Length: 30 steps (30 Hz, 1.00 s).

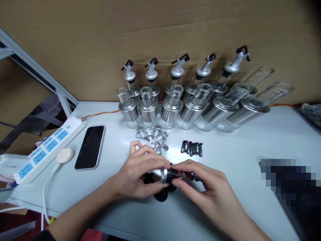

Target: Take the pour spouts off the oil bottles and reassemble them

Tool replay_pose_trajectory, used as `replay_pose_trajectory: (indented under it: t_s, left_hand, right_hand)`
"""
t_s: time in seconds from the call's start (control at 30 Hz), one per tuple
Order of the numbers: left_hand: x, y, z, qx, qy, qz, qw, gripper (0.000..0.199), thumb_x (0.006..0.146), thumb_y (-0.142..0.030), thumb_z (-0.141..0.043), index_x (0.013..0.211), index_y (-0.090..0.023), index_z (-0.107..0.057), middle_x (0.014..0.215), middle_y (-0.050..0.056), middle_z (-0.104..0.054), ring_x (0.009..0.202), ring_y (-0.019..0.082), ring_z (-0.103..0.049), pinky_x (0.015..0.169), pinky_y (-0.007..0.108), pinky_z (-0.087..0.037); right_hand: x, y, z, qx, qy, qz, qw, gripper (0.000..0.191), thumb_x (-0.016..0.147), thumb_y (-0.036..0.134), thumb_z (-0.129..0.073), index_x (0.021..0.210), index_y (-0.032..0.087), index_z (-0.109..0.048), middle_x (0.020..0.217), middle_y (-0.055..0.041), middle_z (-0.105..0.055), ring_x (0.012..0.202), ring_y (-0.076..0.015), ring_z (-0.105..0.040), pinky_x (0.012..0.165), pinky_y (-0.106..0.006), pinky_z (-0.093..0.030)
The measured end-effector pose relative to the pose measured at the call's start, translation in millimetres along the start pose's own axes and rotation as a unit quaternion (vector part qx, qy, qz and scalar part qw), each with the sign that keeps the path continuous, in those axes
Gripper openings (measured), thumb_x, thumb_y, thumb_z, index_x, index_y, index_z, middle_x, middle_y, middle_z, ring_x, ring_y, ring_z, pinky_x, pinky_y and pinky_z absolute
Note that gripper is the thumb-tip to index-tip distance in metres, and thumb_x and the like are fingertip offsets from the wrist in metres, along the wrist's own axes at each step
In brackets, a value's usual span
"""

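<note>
My left hand [136,172] is closed on a bottle pourer, gripping its silver collar [164,176] between thumb and fingers. The pourer lies sideways, its black ribbed stopper [172,174] pointing right. At that stopper end, the thumb and fingertips of my right hand [213,189] pinch the same pourer. Black round parts [161,195] lie on the table beneath my hands, partly hidden by them. Beyond my left hand sits a small heap of silver pourer pieces [157,136]. A cluster of small black levers [192,148] lies farther right.
Glass-and-steel bottles [172,107] stand in two rows at the back; several rear ones carry pourers [177,71]. To the left are a phone [90,147], a power strip [51,147] and a white round plug [65,155]. A pixelated dark object [296,187] lies right. Cardboard [160,30] backs the table.
</note>
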<state>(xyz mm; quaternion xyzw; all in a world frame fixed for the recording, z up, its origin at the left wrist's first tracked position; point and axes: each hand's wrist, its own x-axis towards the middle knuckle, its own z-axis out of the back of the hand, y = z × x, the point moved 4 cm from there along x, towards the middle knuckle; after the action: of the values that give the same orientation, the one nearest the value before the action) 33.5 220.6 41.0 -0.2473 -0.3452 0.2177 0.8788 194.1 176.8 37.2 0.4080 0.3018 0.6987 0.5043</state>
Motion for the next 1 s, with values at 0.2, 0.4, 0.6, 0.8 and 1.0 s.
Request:
replay_pose_trajectory:
  t_s: [0.2, 0.4, 0.6, 0.8, 1.0]
  left_hand:
    - [0.1, 1.8, 1.7, -0.014, -0.006, 0.037, 0.999, 0.03, 0.073, -0.029, -0.07, 0.097, -0.018, -0.058, 0.084, 0.002, -0.07, 0.077, 0.017, -0.056, 0.076, 0.034, -0.036]
    - [1.4, 2.2, 1.4, -0.043, -0.006, 0.049, 0.998, 0.03, 0.073, -0.036, -0.069, 0.095, -0.017, -0.059, 0.074, 0.001, -0.065, 0.073, 0.017, -0.055, 0.072, 0.033, -0.034]
    - [-1.3, 6.1, -1.5, -0.117, -0.004, 0.114, 0.987, 0.032, 0.072, -0.042, -0.07, 0.091, -0.017, -0.061, 0.079, 0.003, -0.064, 0.073, 0.016, -0.056, 0.073, 0.033, -0.036]
    - [-2.8, 12.4, -5.4, -0.148, 0.008, 0.159, 0.976, 0.031, 0.074, -0.044, -0.067, 0.089, -0.017, -0.063, 0.077, 0.003, -0.061, 0.073, 0.016, -0.054, 0.073, 0.033, -0.036]
    - [-2.2, 13.2, -5.3, -0.154, 0.009, 0.144, 0.977, 0.031, 0.077, -0.045, -0.065, 0.093, -0.018, -0.063, 0.078, 0.004, -0.064, 0.075, 0.017, -0.055, 0.075, 0.034, -0.04]
  right_hand:
    - [-2.7, 2.2, 0.8, 0.008, -0.021, 0.048, 0.999, 0.013, 0.081, 0.018, -0.064, 0.093, 0.022, -0.062, 0.083, -0.0033, -0.07, 0.078, -0.017, -0.067, 0.063, -0.024, -0.055]
    - [-3.1, 6.0, 0.9, 0.004, -0.024, 0.108, 0.994, 0.016, 0.082, 0.014, -0.064, 0.095, 0.02, -0.059, 0.085, -0.0048, -0.067, 0.077, -0.0165, -0.066, 0.065, -0.026, -0.055]
    - [-3.5, 13.4, 2.3, -0.045, 0.002, 0.154, 0.987, 0.019, 0.082, 0.007, -0.057, 0.095, 0.021, -0.06, 0.083, -0.0042, -0.066, 0.074, -0.0149, -0.062, 0.063, -0.026, -0.053]
    - [-5.8, 11.3, -1.6, -0.066, -0.024, 0.069, 0.995, 0.01, 0.086, 0.019, -0.055, 0.093, 0.026, -0.058, 0.077, -0.0001, -0.064, 0.068, -0.0122, -0.064, 0.06, -0.019, -0.055]
    - [-7.6, 10.9, 1.2, -0.082, -0.023, 0.113, 0.99, 0.015, 0.084, 0.014, -0.054, 0.091, 0.026, -0.06, 0.083, -0.0008, -0.063, 0.075, -0.0125, -0.064, 0.061, -0.019, -0.054]
